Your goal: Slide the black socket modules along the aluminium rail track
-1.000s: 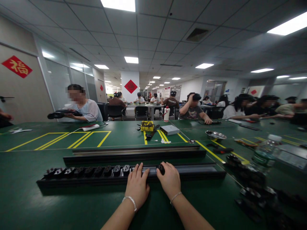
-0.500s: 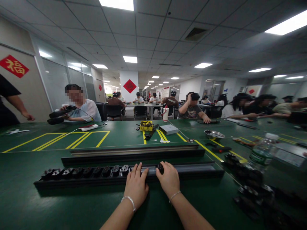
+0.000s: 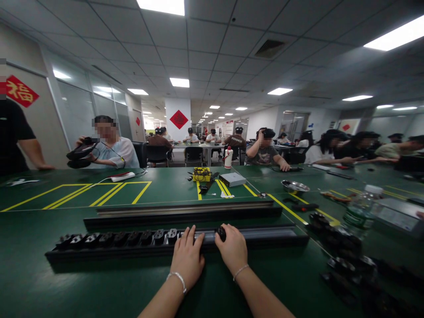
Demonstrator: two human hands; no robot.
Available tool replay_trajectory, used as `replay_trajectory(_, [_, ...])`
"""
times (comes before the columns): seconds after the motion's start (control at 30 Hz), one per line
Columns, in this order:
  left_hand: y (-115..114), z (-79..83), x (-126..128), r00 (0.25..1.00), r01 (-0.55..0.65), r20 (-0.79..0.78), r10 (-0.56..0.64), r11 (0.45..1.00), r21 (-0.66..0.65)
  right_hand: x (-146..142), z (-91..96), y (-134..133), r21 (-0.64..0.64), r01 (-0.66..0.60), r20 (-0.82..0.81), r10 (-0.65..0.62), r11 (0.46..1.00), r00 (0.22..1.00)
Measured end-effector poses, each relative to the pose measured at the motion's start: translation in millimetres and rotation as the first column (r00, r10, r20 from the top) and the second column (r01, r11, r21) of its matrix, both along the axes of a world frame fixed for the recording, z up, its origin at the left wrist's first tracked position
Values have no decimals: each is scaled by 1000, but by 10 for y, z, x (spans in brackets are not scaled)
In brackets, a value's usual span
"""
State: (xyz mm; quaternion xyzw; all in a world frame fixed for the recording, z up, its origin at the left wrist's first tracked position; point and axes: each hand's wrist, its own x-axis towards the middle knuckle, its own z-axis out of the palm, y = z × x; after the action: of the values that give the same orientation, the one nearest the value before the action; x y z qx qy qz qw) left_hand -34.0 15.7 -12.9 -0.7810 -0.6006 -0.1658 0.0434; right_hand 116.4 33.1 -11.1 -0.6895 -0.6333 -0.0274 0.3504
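A long black rail lies across the green table in front of me. Several small black socket modules sit in a row in its left half. My left hand rests flat on the rail just right of that row, fingers stretched out. My right hand is beside it, fingers curled round a small black module held at the rail. A second long black rail lies parallel just behind.
A pile of loose black modules and a water bottle stand at the right. Further back are a yellow object, a grey box and a metal bowl. Other people sit round the tables; one stands at far left.
My hands have barely moved on the rail. The person at the far left has stepped closer and put a hand on the table; the seated person across has raised a black device.
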Motion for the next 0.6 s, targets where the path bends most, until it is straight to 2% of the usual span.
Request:
replay_trajectory(0.2, [2, 2, 3, 1000, -7, -7, 7, 1000, -17, -2, 22, -19, -11, 10, -2, -10, 1000, 1000])
replay_trajectory(0.43, [25, -53, -7, 1000, 13, 22, -14, 999, 40, 5, 1, 6, -12, 9, 6, -9, 1000, 1000])
replay_trajectory(0.6, [8, -25, -1, 1000, 2, 13, -2, 1000, 22, 6, 2, 6, -9, 12, 8, -12, 1000, 1000])
